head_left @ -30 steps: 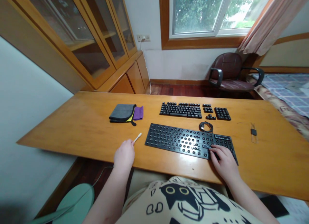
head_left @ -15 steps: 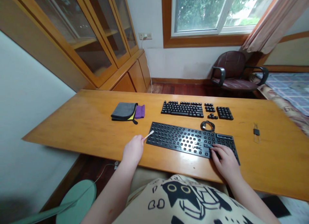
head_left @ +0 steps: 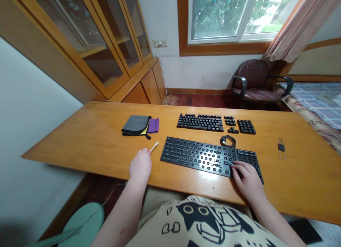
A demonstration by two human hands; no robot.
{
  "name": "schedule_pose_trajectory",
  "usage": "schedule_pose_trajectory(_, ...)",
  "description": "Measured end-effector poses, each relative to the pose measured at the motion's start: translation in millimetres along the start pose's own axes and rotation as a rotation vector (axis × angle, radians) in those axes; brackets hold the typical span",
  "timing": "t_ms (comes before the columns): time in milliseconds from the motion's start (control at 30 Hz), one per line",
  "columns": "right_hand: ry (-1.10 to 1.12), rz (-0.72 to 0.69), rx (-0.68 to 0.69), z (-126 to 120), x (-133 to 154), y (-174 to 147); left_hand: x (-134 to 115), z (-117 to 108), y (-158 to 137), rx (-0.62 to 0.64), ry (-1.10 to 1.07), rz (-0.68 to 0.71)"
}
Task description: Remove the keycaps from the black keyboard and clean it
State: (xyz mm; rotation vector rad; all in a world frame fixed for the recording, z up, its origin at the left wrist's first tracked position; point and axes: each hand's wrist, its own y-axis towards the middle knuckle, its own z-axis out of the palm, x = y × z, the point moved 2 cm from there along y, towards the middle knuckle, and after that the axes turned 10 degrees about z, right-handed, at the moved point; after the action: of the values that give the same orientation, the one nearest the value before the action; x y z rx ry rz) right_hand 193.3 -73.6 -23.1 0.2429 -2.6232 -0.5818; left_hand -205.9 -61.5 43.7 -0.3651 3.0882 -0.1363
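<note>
A white toothbrush (head_left: 155, 146) points up and to the right from my left hand (head_left: 140, 164), which is closed around its handle. Its head is above the desk, left of the black keyboard (head_left: 183, 153) and apart from it. The keyboard's keycaps are off, so rows of bare switches show. My right hand (head_left: 247, 179) grips the keyboard's right part, with curved fingers on top and the thumb near the front edge. A small dark flat piece (head_left: 228, 163) lies by those fingertips; I cannot tell what it is. The palm hides part of the number-pad area.
Removed keycaps (head_left: 200, 122) stand in groups behind the keyboard, with number-pad caps (head_left: 246, 126) at right. A coiled cable (head_left: 227, 141) lies against its back edge. Folded grey cloth (head_left: 135, 124) and purple cloth (head_left: 153, 125) lie left. A wire keycap puller (head_left: 281, 147) lies right.
My left hand with the toothbrush has moved left, off the keyboard's left end. My right hand stays on the keyboard. The view has shifted slightly.
</note>
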Motion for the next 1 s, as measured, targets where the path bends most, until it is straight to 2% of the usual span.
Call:
schedule_pose_trajectory(67,-0.002,0.004,0.007,0.2,0.0,-0.1,-9.8,1.0,0.5,-0.043,-0.019,0.121)
schedule_pose_trajectory(133,0.000,0.013,0.011,0.4,-0.3,-0.3,-15.9,3.6,1.8,-0.026,-0.028,0.203)
schedule_pose_trajectory(167,0.002,0.016,0.012,0.4,-0.3,-0.4,-14.8,4.8,3.3,-0.006,-0.018,0.183)
schedule_pose_trajectory(300,-0.002,0.015,0.017,0.6,-0.2,-0.8,11.2,0.7,11.8,0.015,0.057,-0.072)
schedule_pose_trajectory(367,-0.006,0.012,0.017,0.6,0.0,-0.9,19.2,-4.3,13.6,-0.027,0.056,-0.086)
schedule_pose_trajectory(467,-0.003,0.012,0.010,0.2,0.3,-0.5,8.2,-4.5,9.7,-0.072,-0.009,0.079)
schedule_pose_trajectory(567,0.000,0.020,0.012,0.0,0.4,-0.1,-10.2,6.8,2.7,-0.014,-0.055,0.269)
schedule_pose_trajectory(633,0.003,0.025,0.020,0.2,0.4,-0.2,-8.4,14.3,1.0,0.024,-0.020,0.208)
schedule_pose_trajectory(733,0.012,0.027,0.024,0.3,0.2,-0.8,11.5,16.2,3.0,-0.001,0.059,-0.006)
schedule_pose_trajectory(767,0.014,0.028,0.023,0.2,0.1,-1.0,17.1,15.1,4.0,-0.021,0.059,-0.011)
schedule_pose_trajectory(900,0.014,0.028,0.018,-0.2,-0.1,-0.9,18.7,14.4,4.3,0.039,-0.036,0.205)
schedule_pose_trajectory(1000,0.009,0.024,0.015,-0.4,-0.2,-0.4,16.0,17.2,1.7,0.043,-0.004,0.071)
